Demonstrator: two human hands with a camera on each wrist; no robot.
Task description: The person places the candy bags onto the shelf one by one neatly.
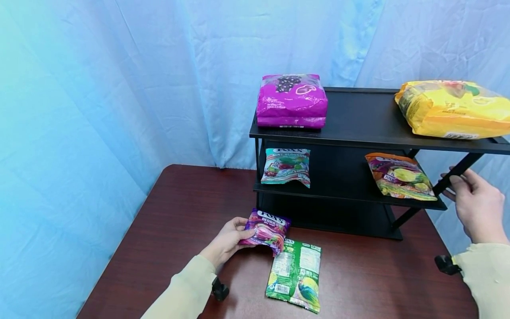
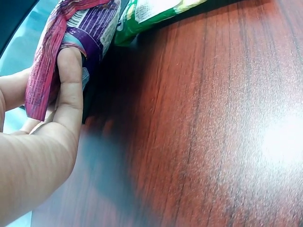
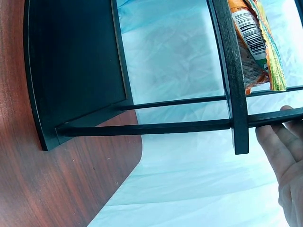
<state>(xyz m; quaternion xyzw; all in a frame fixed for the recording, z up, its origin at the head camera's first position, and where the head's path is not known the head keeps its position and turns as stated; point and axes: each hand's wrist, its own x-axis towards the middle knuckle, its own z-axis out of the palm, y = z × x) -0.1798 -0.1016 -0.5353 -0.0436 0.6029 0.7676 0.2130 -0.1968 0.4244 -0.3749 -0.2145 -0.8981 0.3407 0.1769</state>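
Between thumb and fingers, my left hand (image 1: 228, 239) pinches the left edge of a purple Fox's Berries candy bag (image 1: 268, 229). In the left wrist view this bag (image 2: 97, 28) is tilted above the table, its pink seam beside the thumb. A green Fox's candy bag (image 1: 296, 274) lies back side up on the table, slightly overlapped by the purple one. My right hand (image 1: 476, 201) grips the right front post (image 1: 462, 170) of a black three-tier shelf (image 1: 358, 116). Seen from the right wrist, its fingers (image 3: 277, 151) reach round behind that post.
A mint blossom candy bag (image 1: 286, 166) and an orange-topped candy bag (image 1: 400, 176) lie on the middle tier. On the top tier sit a large magenta bag (image 1: 292, 104) and a large yellow bag (image 1: 454, 110). Blue curtains (image 1: 159, 88) hang behind the brown table (image 1: 159, 248).
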